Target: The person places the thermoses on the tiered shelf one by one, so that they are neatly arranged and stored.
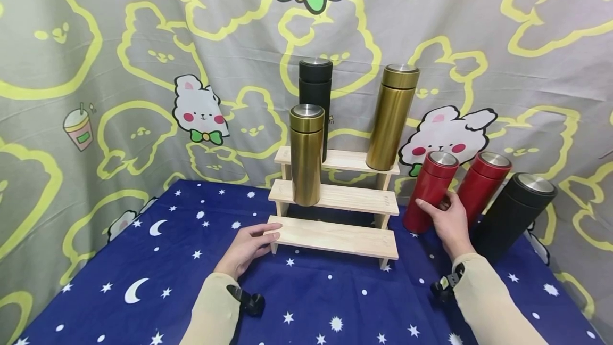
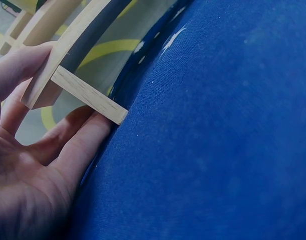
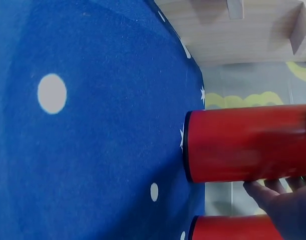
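My right hand (image 1: 450, 222) grips a red thermos (image 1: 431, 188), thumb on its near side. The right wrist view shows the lower part of this thermos (image 3: 248, 145), its base at the blue cloth; whether it touches cannot be told. Left of it stands a three-step wooden display stand (image 1: 335, 236). My left hand (image 1: 248, 248) holds the left end of its bottom step, thumb on the board and other fingers by the leg (image 2: 90, 95). A gold thermos (image 1: 306, 158) stands on the middle step. On the top step are a black thermos (image 1: 315, 81) and another gold thermos (image 1: 392, 116).
A second red thermos (image 1: 486, 180) and a black thermos (image 1: 514, 214) stand right of the gripped one, close together. Blue star-patterned cloth (image 1: 316, 302) covers the table. A grey curtain (image 1: 143, 63) with yellow outlines hangs behind and at both sides.
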A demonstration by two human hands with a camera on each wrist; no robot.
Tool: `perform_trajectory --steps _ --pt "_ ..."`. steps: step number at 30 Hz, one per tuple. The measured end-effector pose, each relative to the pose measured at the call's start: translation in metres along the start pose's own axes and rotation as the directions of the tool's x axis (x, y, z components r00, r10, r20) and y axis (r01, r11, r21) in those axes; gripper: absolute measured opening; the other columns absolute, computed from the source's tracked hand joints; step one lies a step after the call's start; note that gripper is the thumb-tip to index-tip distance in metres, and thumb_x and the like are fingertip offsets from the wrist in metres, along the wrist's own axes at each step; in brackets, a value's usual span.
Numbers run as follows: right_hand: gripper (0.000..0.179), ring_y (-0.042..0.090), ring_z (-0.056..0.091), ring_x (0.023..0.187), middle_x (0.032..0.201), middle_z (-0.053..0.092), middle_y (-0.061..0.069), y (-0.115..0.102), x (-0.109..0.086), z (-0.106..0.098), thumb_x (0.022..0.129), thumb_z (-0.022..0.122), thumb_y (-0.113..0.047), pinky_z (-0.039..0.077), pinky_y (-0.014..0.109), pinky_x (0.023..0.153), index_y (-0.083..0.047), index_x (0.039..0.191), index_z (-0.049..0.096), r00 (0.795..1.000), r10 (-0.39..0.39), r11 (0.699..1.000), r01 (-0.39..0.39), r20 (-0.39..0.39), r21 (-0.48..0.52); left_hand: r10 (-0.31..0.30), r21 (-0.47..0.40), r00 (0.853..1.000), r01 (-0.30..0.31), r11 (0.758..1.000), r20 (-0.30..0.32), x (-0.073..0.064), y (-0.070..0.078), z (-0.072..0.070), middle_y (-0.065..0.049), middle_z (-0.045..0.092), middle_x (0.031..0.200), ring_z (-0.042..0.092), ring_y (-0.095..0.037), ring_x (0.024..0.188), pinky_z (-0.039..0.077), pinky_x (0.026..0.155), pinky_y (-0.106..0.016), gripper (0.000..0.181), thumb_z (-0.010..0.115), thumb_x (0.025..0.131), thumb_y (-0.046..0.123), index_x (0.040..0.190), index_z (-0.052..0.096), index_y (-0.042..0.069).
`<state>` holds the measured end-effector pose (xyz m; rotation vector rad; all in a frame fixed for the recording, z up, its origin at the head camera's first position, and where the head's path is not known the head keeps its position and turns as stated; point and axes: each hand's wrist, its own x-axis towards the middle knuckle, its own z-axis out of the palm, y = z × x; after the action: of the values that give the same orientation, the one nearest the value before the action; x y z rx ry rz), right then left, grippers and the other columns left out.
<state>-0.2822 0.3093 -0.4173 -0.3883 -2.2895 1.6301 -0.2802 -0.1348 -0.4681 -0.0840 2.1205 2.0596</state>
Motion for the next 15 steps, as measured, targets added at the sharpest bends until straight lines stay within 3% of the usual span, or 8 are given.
perform_trajectory --steps 8,15 --pt "0.090 0.041 0.036 0.134 0.152 0.033 0.023 -0.003 -0.006 -0.009 0.092 0.069 -0.040 0.034 0.058 0.106 -0.006 0.156 0.017 0.999 -0.007 1.000 0.008 0.036 -0.016 0.007 -0.006 1.000 -0.007 1.000 0.005 -0.001 0.000 0.001 -0.018 0.053 0.137 0.061 -0.027 0.110 0.051 0.092 -0.045 0.035 0.080 0.084 0.019 0.117 0.073 0.006" --pt "0.090 0.041 0.036 0.134 0.152 0.032 0.023 -0.006 -0.015 -0.013 0.092 0.069 -0.039 0.034 0.057 0.106 -0.005 0.156 0.017 1.000 -0.011 1.000 0.012 0.017 -0.027 0.017 0.004 1.000 -0.017 1.000 0.009 -0.001 -0.001 0.000 -0.019 0.053 0.137 0.062 -0.028 0.109 0.052 0.091 -0.044 0.036 0.080 0.083 0.019 0.116 0.073 0.006"
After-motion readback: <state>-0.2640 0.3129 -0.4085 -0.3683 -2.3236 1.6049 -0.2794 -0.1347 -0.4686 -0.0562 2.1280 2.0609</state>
